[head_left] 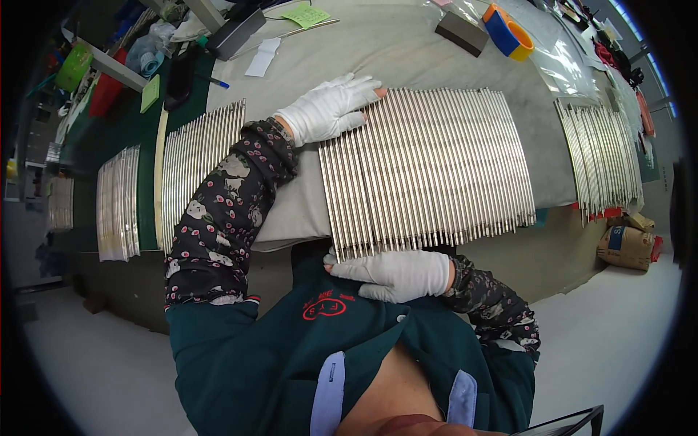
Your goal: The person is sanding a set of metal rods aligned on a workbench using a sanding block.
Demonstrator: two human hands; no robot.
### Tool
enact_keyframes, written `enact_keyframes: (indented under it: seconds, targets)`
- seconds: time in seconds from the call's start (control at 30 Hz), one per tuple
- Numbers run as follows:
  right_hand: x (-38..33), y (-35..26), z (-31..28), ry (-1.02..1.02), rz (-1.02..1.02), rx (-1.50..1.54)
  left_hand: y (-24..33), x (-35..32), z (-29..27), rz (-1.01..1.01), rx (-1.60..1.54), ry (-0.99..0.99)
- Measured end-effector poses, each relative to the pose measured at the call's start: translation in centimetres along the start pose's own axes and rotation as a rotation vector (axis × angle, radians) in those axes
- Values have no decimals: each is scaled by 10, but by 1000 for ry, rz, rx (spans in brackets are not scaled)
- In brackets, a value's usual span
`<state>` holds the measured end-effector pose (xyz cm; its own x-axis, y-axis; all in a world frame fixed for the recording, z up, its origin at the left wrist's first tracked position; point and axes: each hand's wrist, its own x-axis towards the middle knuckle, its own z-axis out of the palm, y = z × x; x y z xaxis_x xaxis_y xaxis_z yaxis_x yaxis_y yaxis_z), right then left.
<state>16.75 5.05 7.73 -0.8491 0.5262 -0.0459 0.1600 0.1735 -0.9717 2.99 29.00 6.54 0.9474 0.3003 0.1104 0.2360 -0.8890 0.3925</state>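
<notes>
A wide row of thin shiny metal rods (436, 167) lies side by side on the grey-covered table, with near ends reaching past its front edge. My left hand (327, 109), in a white glove with some fingertips bare, rests at the far left corner of the row, fingers stretched out and touching the rods. Along the near ends at the left lies my right hand (400, 276), also gloved, its fingers extended and flat against the rod tips. Neither hand is closed around a rod. A few rods at the left edge stand slightly apart from the rest.
More metal rods (600, 156) lie at the right, and another row (203, 138) sits left behind my forearm. A bundle in clear wrap (118, 203) is farther left. At the back are a dark block (462, 34), a blue and orange tape roll (509, 33) and a pen (218, 83).
</notes>
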Motion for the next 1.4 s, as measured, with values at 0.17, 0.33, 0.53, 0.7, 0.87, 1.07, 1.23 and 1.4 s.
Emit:
enact_keyframes:
  seconds: [0.17,0.33,0.53,0.7,0.87,1.07,1.23,1.4]
  targets:
    - [2,-2,6,-8,25,15,9,-6,-6,30,289,-80]
    - [-27,-33,-7,175,-26,213,78,-33,21,198,220,-44]
    - [-41,-24,-29,613,317,-1105,93,-58,22,288,126,-58]
    - [-24,-10,-22,496,419,-1224,83,-88,15,263,152,-77]
    - [19,-15,-10,422,326,-1116,75,-119,6,217,137,-84]
    - [5,-24,-17,524,137,-933,62,-142,1,159,39,-138]
    - [-85,-9,-64,854,519,-1216,70,-131,7,151,113,-81]
    - [-131,19,-62,935,758,-1235,74,-119,11,174,109,-93]
